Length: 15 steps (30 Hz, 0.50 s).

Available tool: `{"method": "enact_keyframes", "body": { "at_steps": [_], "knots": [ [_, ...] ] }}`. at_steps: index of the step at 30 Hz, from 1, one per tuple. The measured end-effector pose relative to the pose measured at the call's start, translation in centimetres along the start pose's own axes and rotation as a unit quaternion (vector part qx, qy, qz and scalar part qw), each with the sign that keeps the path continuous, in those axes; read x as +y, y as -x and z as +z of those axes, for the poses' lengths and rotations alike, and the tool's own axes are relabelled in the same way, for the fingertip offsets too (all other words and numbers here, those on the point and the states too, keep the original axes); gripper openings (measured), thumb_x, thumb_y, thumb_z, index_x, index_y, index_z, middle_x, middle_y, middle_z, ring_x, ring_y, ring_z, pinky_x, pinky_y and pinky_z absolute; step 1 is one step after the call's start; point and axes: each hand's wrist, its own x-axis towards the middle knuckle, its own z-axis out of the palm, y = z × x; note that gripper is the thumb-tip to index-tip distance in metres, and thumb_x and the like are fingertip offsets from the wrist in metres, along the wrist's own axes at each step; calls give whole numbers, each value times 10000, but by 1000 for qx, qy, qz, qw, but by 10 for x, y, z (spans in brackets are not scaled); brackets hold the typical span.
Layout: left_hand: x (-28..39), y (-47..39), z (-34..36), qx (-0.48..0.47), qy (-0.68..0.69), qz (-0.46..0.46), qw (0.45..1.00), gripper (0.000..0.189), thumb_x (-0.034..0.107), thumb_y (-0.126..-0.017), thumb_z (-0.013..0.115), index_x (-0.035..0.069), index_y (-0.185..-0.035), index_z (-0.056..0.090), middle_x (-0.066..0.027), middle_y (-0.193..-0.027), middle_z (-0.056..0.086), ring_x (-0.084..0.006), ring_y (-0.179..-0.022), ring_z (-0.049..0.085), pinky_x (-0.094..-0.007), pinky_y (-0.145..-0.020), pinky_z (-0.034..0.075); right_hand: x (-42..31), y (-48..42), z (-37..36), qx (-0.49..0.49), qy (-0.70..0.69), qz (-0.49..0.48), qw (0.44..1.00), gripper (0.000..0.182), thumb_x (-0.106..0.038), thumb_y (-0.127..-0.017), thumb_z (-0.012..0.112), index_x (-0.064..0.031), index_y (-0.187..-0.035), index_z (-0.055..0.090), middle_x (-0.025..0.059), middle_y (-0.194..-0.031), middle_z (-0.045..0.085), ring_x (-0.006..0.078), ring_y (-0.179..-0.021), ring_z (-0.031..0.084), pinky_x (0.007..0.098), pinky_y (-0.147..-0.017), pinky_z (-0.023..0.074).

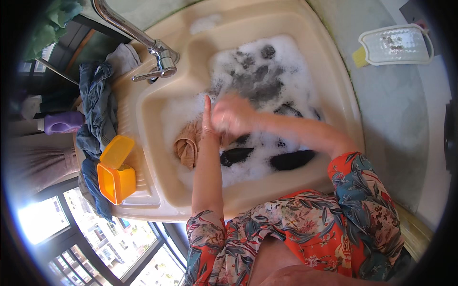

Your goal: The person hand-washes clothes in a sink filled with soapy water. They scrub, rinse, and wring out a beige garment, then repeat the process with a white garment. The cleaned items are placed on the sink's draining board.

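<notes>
My right hand (234, 113), blurred by motion, is curled into a loose fist over the soapy water in the beige sink (146, 114). Beside it and overlapping it in view, my left hand (208, 119) has one digit pointing up. Whether either hand grips cloth is hidden by the blur and overlap. Just left of my left forearm, a bunched tan cloth (188, 144) sits in the suds. Dark wet fabric (236, 156) breaks the foam below my hands, with another dark piece (292, 159) further right. White foam (293, 68) covers much of the water.
A chrome faucet (164, 60) rises at the upper left. On the ribbed drainboard (137, 157) are blue jeans (98, 103), grey cloth (123, 59) and an orange plastic container (121, 184) with its lid (117, 152) open. Nearby stands a purple bottle (64, 122). A white basket (395, 46) is at the right.
</notes>
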Motion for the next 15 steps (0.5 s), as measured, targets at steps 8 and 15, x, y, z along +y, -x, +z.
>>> {"method": "enact_keyframes", "body": {
  "at_steps": [8, 15],
  "knots": [
    [-11, -14, 25, -3, -23, 149, 988, 366, 296, -908, 397, 41, -1144, 512, -139, -1156, 531, -249, -1020, 530, -365, -882, 437, 75, -36, -1, 46, -119, 343, 931, 273, -320, -751, 575, -176, -976, 630, 116, -950, 631, 276, -916, 597, 378, -779, 473],
    [23, -10, -39, 142, -82, 172, 971, 253, 113, -803, 597, 24, -1030, 529, -102, -946, 595, -235, -853, 597, -334, -692, 514, 155, 5, -56, 15, -104, 379, 919, 390, -151, -688, 639, -23, -1045, 548, 160, -908, 623, 270, -846, 609, 353, -755, 482]
  ]
}}
